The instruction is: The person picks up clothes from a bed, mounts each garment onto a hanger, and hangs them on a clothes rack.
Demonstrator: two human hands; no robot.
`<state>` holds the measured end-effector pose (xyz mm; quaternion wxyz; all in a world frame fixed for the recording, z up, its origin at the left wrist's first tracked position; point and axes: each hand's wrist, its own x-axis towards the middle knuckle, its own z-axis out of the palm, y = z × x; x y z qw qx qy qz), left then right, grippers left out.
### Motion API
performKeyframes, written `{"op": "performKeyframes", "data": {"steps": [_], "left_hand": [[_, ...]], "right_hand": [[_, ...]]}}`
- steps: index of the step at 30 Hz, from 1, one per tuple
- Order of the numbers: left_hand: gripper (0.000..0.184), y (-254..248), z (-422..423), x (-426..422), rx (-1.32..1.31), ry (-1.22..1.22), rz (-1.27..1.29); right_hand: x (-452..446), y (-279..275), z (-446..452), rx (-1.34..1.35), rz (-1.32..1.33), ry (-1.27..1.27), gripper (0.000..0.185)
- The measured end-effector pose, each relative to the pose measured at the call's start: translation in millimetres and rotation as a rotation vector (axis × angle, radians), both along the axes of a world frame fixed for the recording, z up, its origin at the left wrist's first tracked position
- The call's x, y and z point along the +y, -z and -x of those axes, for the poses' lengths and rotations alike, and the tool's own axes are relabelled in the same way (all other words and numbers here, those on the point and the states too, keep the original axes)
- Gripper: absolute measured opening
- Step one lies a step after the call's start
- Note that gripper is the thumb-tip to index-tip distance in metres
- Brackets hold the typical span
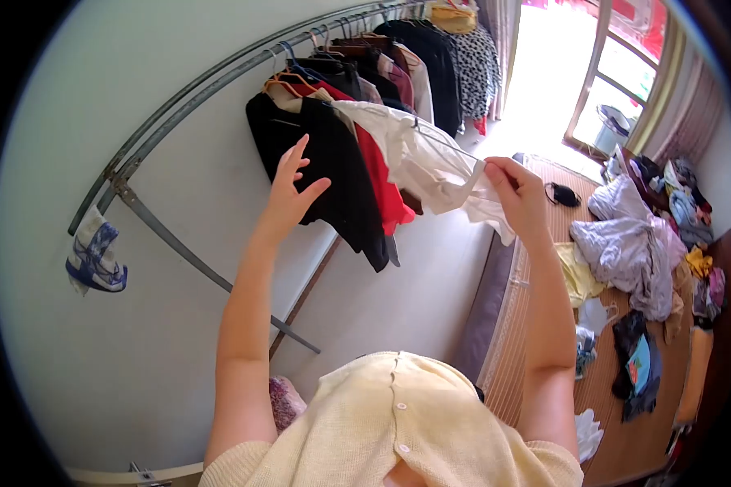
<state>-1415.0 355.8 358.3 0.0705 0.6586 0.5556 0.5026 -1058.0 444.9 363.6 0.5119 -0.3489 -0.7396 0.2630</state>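
A white garment (414, 154) stretches from the hanging clothes toward the right, with a thin hanger (447, 144) along its upper edge. My right hand (516, 195) pinches its right end between thumb and fingers. In front of a black jacket (321, 174) on the rack, my left hand (291, 191) is raised with fingers apart and holds nothing. A red garment (378, 174) hangs between the black jacket and the white garment.
A metal rack (179, 97) carries more hung clothes toward the back. Its slanted leg (187, 250) reaches down on the left. To the right, a bed with a woven mat (516, 325) bears scattered clothes and a black mask (562, 195). Beyond is an open door (613, 77).
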Motion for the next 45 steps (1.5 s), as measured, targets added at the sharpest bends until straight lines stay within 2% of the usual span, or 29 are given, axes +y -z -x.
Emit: {"op": "performKeyframes", "data": {"steps": [2, 3, 6, 7, 10, 11, 14, 15, 18, 21, 24, 27, 30, 33, 36, 40, 43, 45], "left_hand": [[0.078, 4, 0, 13, -0.05, -0.042, -0.04], [0.077, 4, 2, 19, -0.042, -0.08, -0.117], [0.076, 6, 21, 39, 0.269, -0.233, -0.332], [0.06, 3, 18, 42, 0.308, -0.224, -0.405], [0.035, 20, 37, 54, 0.237, -0.072, -0.285], [0.017, 26, 40, 62, 0.142, -0.004, -0.39], [0.01, 44, 51, 52, -0.121, -0.015, -0.185], [0.013, 50, 56, 52, -0.142, -0.013, -0.265], [0.016, 61, 91, 39, -0.297, -0.226, -0.195], [0.023, 67, 131, 27, -0.616, -0.337, -0.174], [0.021, 83, 172, 35, -0.749, -0.181, -0.083], [0.019, 92, 203, 53, -0.331, -0.391, 0.016], [0.018, 50, 192, 68, 0.161, -0.398, -0.531], [0.016, 32, 202, 89, 0.247, -0.152, -0.37], [0.013, 25, 213, 96, 0.126, -0.097, -0.173], [0.012, 38, 231, 109, -0.175, 0.051, -0.095], [0.015, 31, 253, 129, -0.119, -0.075, -0.187], [0.017, 17, 266, 143, -0.051, -0.128, -0.295]], "right_hand": [[15, -5, 8, 0.057, 0.04, -0.097, 0.02], [20, -10, 8, -0.019, 0.058, -0.127, 0.02], [27, -14, 17, -0.046, 0.1, -0.204, 0.02], [29, -13, 19, -0.051, 0.108, -0.244, 0.021], [35, -11, 27, -0.086, 0.117, -0.245, 0.022], [38, -11, 30, -0.104, 0.099, -0.251, 0.022], [47, -7, 41, -0.143, 0.075, -0.252, 0.023], [49, -5, 45, -0.154, 0.091, -0.251, 0.023], [51, -7, 67, -0.154, 0.142, -0.263, 0.023], [51, -16, 98, -0.139, 0.197, -0.28, 0.022], [57, -20, 129, -0.119, 0.27, -0.29, 0.021], [62, -26, 159, -0.152, 0.294, -0.294, 0.021], [71, -40, 187, -0.201, 0.288, -0.307, 0.02], [78, -41, 211, -0.194, 0.284, -0.384, 0.02], [68, -48, 225, -0.171, 0.326, -0.389, 0.022], [65, -45, 234, -0.032, 0.467, -0.318, 0.028], [77, -31, 241, -0.044, 0.237, -0.4, 0.031], [85, -15, 248, -0.287, -0.024, -0.211, 0.032]]}}
